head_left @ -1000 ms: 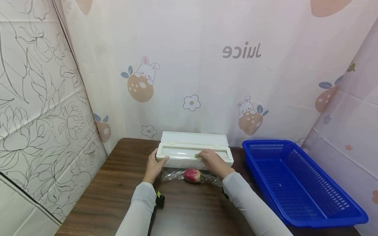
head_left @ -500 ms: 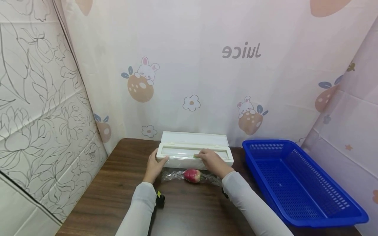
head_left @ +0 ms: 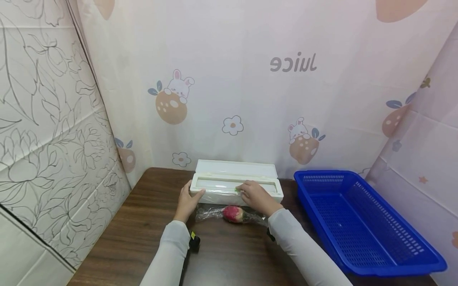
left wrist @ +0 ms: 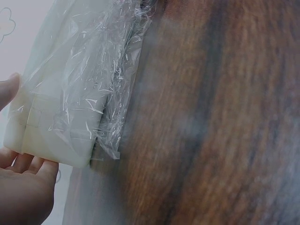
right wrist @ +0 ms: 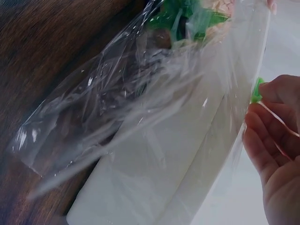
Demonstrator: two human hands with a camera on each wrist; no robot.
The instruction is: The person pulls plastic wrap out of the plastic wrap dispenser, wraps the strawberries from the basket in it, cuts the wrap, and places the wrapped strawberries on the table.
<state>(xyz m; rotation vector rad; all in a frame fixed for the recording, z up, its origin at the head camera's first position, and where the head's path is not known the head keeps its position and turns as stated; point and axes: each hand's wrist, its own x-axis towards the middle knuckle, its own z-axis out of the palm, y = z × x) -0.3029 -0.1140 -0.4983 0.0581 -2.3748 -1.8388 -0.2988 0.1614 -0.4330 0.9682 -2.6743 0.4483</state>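
A white cling film dispenser box (head_left: 218,197) stands at the back of the table with its lid raised. My left hand (head_left: 187,201) grips the box's left end, thumb in front and fingers round the side; the left wrist view shows this hand (left wrist: 28,187) too. My right hand (head_left: 255,194) pinches a small green slide cutter (right wrist: 257,90) on the box's front edge, right of its middle. Clear cling film (left wrist: 84,70) hangs over the front. Before the box lies a red and cream fruit-like thing (head_left: 232,214), with crumpled film (head_left: 209,213) around it. Green leafy bits (right wrist: 180,18) show behind the film.
A blue perforated plastic basket (head_left: 358,222) stands on the right of the brown wooden table (head_left: 143,234). Patterned cloth walls (head_left: 229,79) close off the back and both sides.
My right hand has shifted very slightly left along the box edge with the cutter. The wrapped red and cream thing has turned a little. My left hand keeps its grip on the box.
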